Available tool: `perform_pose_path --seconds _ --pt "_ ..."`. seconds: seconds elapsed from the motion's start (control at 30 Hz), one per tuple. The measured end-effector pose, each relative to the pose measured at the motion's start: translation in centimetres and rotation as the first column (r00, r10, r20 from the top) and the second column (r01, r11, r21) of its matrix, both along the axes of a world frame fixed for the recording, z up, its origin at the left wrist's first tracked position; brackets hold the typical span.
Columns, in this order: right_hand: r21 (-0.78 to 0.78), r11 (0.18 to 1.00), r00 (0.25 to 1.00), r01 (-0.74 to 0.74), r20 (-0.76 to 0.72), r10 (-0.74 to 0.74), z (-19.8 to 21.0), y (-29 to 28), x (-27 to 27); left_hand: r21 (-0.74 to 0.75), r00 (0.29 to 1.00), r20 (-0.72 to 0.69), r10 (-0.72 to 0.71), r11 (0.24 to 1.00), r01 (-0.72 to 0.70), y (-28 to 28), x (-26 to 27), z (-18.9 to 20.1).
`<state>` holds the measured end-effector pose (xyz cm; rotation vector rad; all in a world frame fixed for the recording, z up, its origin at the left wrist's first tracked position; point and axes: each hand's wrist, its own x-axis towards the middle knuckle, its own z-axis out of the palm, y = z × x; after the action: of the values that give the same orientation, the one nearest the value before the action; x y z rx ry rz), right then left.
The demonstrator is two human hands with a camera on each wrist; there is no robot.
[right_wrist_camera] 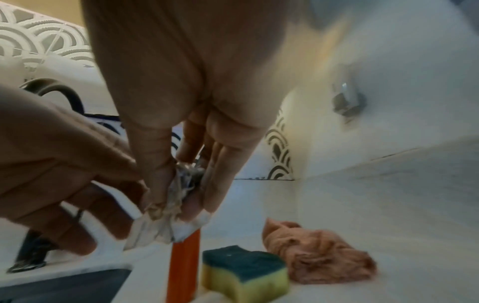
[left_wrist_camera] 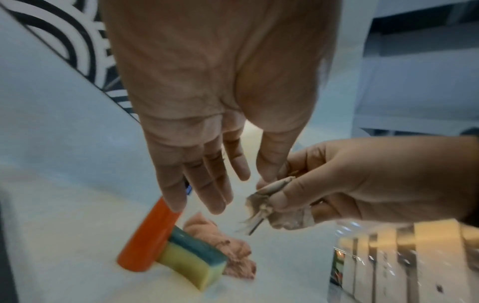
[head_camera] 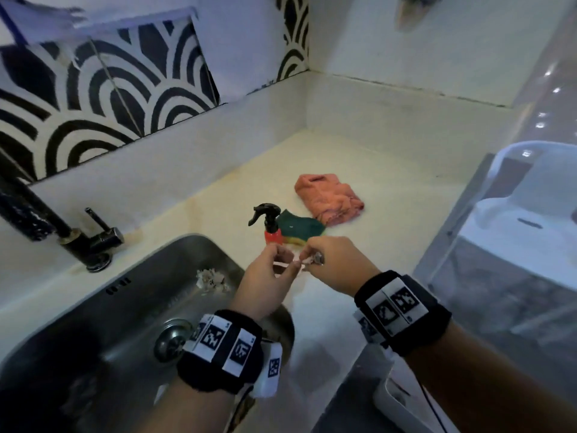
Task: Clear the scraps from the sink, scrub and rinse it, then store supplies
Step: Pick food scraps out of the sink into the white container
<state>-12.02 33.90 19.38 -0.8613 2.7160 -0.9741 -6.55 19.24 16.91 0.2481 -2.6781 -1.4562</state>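
Clearly the clearing step is in hand: a wad of wet paper scraps [left_wrist_camera: 261,203] is pinched in the right hand [head_camera: 338,264], thumb and curled fingers closed on it, held above the counter [head_camera: 390,195] just past the sink [head_camera: 131,307] rim. The left hand [head_camera: 265,276] meets it there — in the head view its thumb and forefinger seem to nip a pale strip of the same scrap, while the left wrist view shows its other fingers straight and loose. A second clump of scraps [head_camera: 212,280] lies in the basin near the far wall, well apart from the drain [head_camera: 170,340]. Just beyond the hands stand the orange spray bottle [head_camera: 272,228], the sponge [head_camera: 299,229] touching it, and the pink cloth [head_camera: 329,203] — all unused. Next, I judge, the wad needs binning and the remaining clump lifting out, without shedding bits, before any scrubbing.
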Motion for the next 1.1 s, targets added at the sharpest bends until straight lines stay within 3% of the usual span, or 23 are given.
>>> perform_pose_path --seconds 0.1,0.2,0.27,0.47,0.57,0.77,0.97,1.1 --pt "0.084 0.995 0.999 0.05 0.005 -0.051 -0.1 4.8 -0.6 -0.181 0.994 0.041 -0.105 0.977 0.111 4.2 -0.5 -0.9" --pt "0.161 0.983 0.995 0.087 0.04 -0.094 -0.7 9.9 -1.0 -0.381 0.975 0.117 -0.187 0.898 0.219 8.7 -1.5 -2.2" --pt "0.195 0.976 0.992 0.099 0.058 -0.112 -1.4 13.3 -1.1 -0.435 0.96 0.168 -0.224 0.857 0.276 11.5 -2.5 -3.1" --pt "0.267 0.959 0.974 0.097 0.173 -0.147 -6.0 22.1 -0.1 -0.405 0.889 0.378 -0.258 0.818 0.409 18.8 -4.7 -5.4" --pt "0.318 0.942 0.951 0.109 0.244 -0.192 -9.8 25.3 0.7 -0.419 0.881 0.401 -0.252 0.804 0.421 21.6 -5.1 -6.0" --pt "0.387 0.906 0.91 0.17 0.292 -0.295 -16.8 29.3 2.1 -0.586 0.899 0.393 -0.195 0.7 0.408 25.3 -5.6 -6.7" --pt "0.437 0.887 0.848 0.151 0.403 -0.343 -20.5 30.8 2.6 -0.583 0.927 0.353 -0.128 0.745 0.325 26.3 -6.6 -7.7" --pt "0.405 0.889 0.822 0.215 0.416 -0.388 -21.5 31.7 2.7 -0.572 0.924 0.364 -0.115 0.755 0.319 26.2 -6.7 -8.2"
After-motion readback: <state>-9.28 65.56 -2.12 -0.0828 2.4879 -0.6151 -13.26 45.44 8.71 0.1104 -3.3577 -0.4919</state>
